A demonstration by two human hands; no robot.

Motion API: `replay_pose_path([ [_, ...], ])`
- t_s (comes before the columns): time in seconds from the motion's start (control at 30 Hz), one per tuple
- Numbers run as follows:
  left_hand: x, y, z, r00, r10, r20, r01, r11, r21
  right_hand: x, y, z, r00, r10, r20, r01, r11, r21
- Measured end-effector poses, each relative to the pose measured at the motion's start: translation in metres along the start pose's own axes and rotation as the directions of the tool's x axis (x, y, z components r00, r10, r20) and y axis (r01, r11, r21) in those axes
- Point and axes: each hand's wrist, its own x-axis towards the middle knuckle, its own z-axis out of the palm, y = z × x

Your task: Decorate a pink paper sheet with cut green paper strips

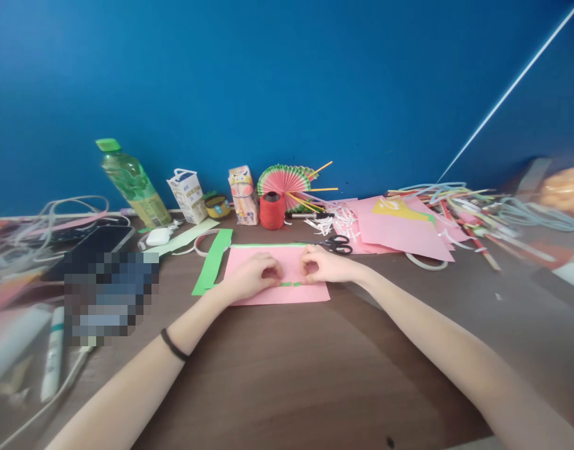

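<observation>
A pink sheet (277,297) lies on the dark table, with a green strip along its far edge and small green pieces (294,284) near its middle. My left hand (255,275) rests on the sheet's left part, fingers curled beside the small green pieces. On the right part is my right hand (325,265), its fingers also curled toward those pieces. What either set of fingertips pinches is too small to make out. Green paper (215,262) lies left of the sheet. Black-handled scissors (339,244) lie just beyond my right hand.
Along the blue wall stand a green bottle (135,187), a carton (188,197), a red thread spool (271,211) and a paper fan (284,180). Pink papers (399,231) and strips lie at the right. Phones, cables and a marker (53,353) are at the left.
</observation>
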Motion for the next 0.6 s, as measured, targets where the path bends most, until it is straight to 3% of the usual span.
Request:
replay_pose_path([
  [0.23,0.000,0.002,0.000,1.000,0.010,-0.003,-0.010,1.000,-0.013,0.001,-0.001,0.000,1.000,-0.007,-0.008,0.007,1.000,0.014],
  [0.43,0.002,0.012,0.012,0.994,-0.092,-0.068,0.101,0.984,0.148,0.000,-0.001,0.001,1.000,0.015,-0.015,-0.014,1.000,0.016],
  [0.6,0.003,0.011,0.019,0.990,-0.108,-0.088,0.124,0.973,0.196,0.000,-0.001,0.002,1.000,-0.009,-0.024,0.009,1.000,0.008],
])
